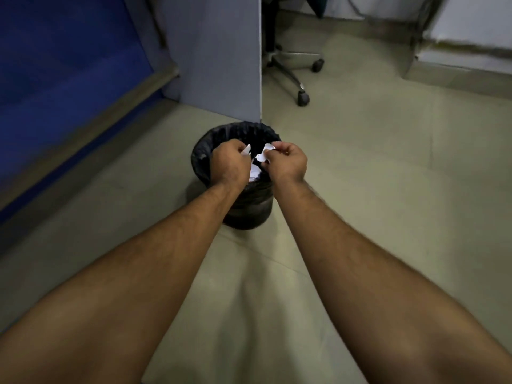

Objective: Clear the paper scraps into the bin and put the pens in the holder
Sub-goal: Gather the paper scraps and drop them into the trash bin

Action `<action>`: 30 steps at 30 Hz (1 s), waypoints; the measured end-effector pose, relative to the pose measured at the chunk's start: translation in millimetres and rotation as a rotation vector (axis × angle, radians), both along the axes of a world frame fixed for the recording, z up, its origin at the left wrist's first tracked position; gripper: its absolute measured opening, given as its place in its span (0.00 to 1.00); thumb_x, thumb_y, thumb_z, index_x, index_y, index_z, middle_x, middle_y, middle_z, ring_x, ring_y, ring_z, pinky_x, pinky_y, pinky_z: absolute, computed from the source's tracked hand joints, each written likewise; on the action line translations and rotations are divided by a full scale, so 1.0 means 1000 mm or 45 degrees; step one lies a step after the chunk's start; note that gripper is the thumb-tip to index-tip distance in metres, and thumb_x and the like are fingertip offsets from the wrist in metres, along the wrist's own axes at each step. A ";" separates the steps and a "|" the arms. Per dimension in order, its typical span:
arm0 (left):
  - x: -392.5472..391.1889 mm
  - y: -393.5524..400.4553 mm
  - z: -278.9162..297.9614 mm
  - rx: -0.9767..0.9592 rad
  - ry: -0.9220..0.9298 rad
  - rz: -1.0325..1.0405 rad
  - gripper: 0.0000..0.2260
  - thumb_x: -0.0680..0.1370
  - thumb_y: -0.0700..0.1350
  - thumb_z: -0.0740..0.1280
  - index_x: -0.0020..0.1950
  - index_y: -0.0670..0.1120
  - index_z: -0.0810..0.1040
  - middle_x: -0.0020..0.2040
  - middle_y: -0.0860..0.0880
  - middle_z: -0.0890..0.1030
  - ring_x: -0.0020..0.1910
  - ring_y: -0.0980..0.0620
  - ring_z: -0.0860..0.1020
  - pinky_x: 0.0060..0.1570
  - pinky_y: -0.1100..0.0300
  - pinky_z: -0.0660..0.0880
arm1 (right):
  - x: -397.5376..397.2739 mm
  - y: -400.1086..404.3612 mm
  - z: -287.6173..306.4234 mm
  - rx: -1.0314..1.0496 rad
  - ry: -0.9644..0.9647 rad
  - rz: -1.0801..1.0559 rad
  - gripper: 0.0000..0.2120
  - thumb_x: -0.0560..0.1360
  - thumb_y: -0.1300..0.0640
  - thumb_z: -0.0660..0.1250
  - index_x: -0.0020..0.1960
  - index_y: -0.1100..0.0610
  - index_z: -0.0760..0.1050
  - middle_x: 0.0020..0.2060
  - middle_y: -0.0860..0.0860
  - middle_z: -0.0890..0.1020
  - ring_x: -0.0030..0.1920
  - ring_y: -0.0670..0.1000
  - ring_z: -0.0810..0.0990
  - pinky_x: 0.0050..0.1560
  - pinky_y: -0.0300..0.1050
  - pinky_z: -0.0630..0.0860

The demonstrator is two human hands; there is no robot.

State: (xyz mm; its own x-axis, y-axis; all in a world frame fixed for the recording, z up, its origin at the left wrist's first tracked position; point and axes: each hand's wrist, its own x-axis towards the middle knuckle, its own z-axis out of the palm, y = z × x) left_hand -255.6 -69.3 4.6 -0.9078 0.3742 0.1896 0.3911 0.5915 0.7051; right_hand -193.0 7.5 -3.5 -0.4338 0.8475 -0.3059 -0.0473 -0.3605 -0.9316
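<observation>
Both hands, left hand [228, 164] and right hand [286, 162], pinch paper scraps [264, 153] mid-frame. Held over the bin [202, 159] so they drop inside

A single wide-angle view from the person's head looks forward and steeply down along both outstretched forearms, the left hand [227, 164] and right hand [288, 162] near frame centre, close above a bin [202, 159], with floor [388, 176] beyond and beside them
</observation>
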 end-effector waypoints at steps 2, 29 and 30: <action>-0.013 -0.001 0.001 -0.136 -0.051 -0.003 0.08 0.77 0.44 0.69 0.53 0.41 0.81 0.46 0.45 0.83 0.46 0.48 0.80 0.42 0.60 0.70 | -0.019 0.001 -0.002 0.134 -0.193 0.039 0.09 0.69 0.60 0.74 0.49 0.54 0.83 0.42 0.52 0.86 0.43 0.54 0.85 0.52 0.52 0.83; 0.035 -0.040 -0.033 -0.817 0.157 -0.050 0.13 0.78 0.46 0.65 0.62 0.48 0.79 0.64 0.44 0.69 0.58 0.43 0.74 0.50 0.50 0.76 | 0.009 -0.021 -0.045 -0.158 -0.240 0.025 0.07 0.72 0.57 0.74 0.47 0.55 0.76 0.46 0.60 0.85 0.42 0.59 0.86 0.35 0.48 0.83; 0.032 -0.041 -0.033 -0.841 0.214 -0.063 0.13 0.78 0.44 0.64 0.62 0.49 0.80 0.64 0.44 0.69 0.58 0.43 0.74 0.48 0.51 0.76 | 0.008 -0.020 -0.043 -0.178 -0.225 0.008 0.06 0.73 0.59 0.73 0.45 0.55 0.76 0.47 0.60 0.85 0.42 0.59 0.86 0.35 0.47 0.82</action>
